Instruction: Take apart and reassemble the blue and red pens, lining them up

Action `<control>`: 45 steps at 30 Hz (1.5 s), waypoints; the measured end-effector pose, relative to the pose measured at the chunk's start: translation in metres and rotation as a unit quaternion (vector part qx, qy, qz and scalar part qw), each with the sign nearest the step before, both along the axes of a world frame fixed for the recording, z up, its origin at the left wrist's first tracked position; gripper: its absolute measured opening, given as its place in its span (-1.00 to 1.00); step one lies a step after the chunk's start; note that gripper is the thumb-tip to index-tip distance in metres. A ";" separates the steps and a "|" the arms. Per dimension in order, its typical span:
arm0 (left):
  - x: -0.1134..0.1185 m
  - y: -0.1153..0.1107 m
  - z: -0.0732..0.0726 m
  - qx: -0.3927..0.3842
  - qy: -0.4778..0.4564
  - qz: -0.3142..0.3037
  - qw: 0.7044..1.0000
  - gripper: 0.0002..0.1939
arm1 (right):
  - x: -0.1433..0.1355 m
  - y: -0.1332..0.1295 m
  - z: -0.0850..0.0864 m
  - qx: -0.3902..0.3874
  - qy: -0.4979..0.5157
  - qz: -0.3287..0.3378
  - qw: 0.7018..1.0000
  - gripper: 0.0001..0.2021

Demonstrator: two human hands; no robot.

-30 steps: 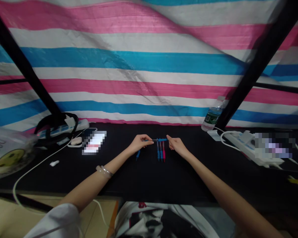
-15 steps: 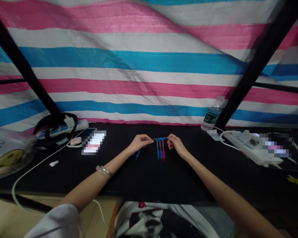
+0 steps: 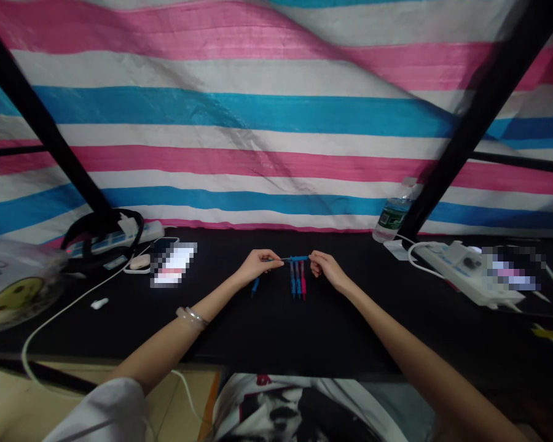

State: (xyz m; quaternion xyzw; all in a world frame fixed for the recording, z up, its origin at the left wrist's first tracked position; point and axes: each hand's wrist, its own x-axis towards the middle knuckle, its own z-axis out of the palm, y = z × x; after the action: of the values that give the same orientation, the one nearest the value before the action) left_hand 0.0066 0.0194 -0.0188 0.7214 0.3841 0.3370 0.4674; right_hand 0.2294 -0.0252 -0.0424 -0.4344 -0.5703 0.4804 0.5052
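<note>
My left hand is closed in a pinch on a thin, rod-like pen refill. My right hand grips the end of a blue pen barrel between thumb and fingers. Refill and barrel are in line, meeting end to end or one inside the other; which, I cannot tell. Just below them, side by side on the black table, lie a blue pen, a second blue pen and a pink-red pen. A short blue pen part rests beneath my left hand, partly hidden by it.
A lit phone, an earbud, its case and a black headband-like device lie left. A water bottle and a white power strip with cables stand right. Striped sheeting hangs behind the table.
</note>
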 end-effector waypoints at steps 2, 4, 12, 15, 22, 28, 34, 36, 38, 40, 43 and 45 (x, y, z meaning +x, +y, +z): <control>0.000 -0.001 0.000 -0.003 -0.001 0.000 1.000 -0.72 | -0.001 -0.001 0.000 0.007 -0.007 0.003 1.000 -0.67; 0.001 -0.002 0.001 -0.011 0.000 -0.001 1.000 -0.72 | -0.003 -0.003 0.002 0.010 -0.024 0.000 1.000 -0.70; 0.003 -0.003 0.001 -0.013 -0.008 -0.012 1.000 -0.71 | -0.005 -0.006 0.006 0.018 -0.059 0.000 0.998 -0.68; 0.003 -0.003 0.001 -0.002 -0.006 -0.023 1.000 -0.71 | -0.003 -0.005 0.006 0.023 -0.069 0.004 0.997 -0.60; 0.002 -0.005 0.004 0.001 0.011 -0.027 1.000 -0.72 | 0.000 -0.003 0.005 0.010 -0.069 0.013 0.997 -0.54; 0.004 -0.008 0.007 0.013 0.011 -0.012 1.000 -0.71 | 0.002 -0.003 0.006 0.002 -0.056 0.021 0.998 -0.53; 0.006 -0.013 0.013 -0.018 -0.046 0.012 0.999 -0.74 | -0.001 -0.002 0.007 -0.004 -0.028 0.016 0.999 -0.51; 0.007 -0.012 0.014 -0.028 -0.086 0.017 0.996 -0.76 | -0.002 -0.002 0.008 -0.005 -0.044 0.013 0.999 -0.51; 0.007 -0.011 0.013 -0.046 -0.120 0.031 0.991 -0.76 | -0.003 -0.003 0.009 -0.012 -0.061 0.002 0.998 -0.50; 0.007 -0.009 0.012 -0.076 -0.148 0.046 0.985 -0.77 | -0.003 -0.003 0.010 -0.018 -0.070 -0.004 0.997 -0.49; 0.007 -0.008 0.010 -0.114 -0.163 0.053 0.979 -0.77 | -0.003 -0.003 0.010 -0.019 -0.078 0.004 0.997 -0.49; 0.009 -0.009 0.010 -0.115 -0.152 0.050 0.980 -0.76 | -0.003 -0.003 0.009 -0.013 -0.082 0.010 0.996 -0.53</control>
State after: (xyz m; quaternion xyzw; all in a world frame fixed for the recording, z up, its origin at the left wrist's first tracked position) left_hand 0.0151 0.0109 -0.0093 0.5830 0.3801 0.4193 0.5830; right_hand 0.2267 -0.0282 -0.0336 -0.4732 -0.6079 0.4553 0.4464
